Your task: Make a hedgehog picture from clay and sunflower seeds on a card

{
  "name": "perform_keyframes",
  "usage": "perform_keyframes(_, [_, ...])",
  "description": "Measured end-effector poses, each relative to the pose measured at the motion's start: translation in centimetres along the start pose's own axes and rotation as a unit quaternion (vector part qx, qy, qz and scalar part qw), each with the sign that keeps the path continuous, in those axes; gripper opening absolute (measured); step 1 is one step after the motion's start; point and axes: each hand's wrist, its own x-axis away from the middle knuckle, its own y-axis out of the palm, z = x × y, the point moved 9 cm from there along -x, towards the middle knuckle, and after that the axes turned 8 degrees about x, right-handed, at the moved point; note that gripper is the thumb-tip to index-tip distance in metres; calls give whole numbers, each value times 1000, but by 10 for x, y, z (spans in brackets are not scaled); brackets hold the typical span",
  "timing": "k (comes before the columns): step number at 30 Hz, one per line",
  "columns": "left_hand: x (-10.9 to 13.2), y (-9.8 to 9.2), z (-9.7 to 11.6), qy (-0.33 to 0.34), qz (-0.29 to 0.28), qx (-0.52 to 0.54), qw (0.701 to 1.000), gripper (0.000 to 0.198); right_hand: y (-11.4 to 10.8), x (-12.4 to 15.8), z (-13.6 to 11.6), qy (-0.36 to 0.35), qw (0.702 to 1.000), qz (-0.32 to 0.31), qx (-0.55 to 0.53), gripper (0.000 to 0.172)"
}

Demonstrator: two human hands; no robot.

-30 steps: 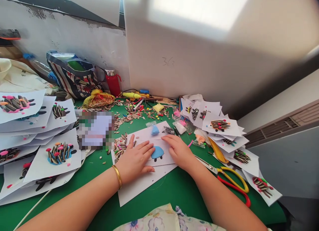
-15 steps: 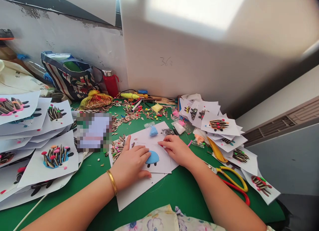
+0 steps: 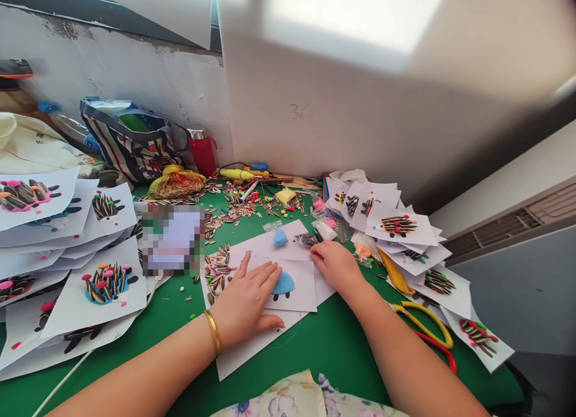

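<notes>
As our desk bears the white card, our left hand spreads across it, a steadying step, we judge; our right hand curls, grip hidden, beyond the card's blue shape, by the dark packet. Any next move should need the card flat.

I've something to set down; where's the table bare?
The table is mostly bare between the white sheet and right forearm; a smaller patch lies between the left forearm and cable. Crowded: the far side, by seeds and beads; both ends, by cards.
</notes>
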Motion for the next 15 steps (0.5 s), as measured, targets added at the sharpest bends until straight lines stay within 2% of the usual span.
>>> perform_keyframes(5, [2,0,-7,0,5,3,1000,94,-1,1,4,12,996,12,-87,24])
perform_keyframes(10, [4,0,-20,-31,-4,1,1000,98,-4,2,5,21,972,44,-232,27])
perform_keyframes(15, [2,4,-28,-48,-24,-7,998,105,-1,5,4,47,966,21,-254,21])
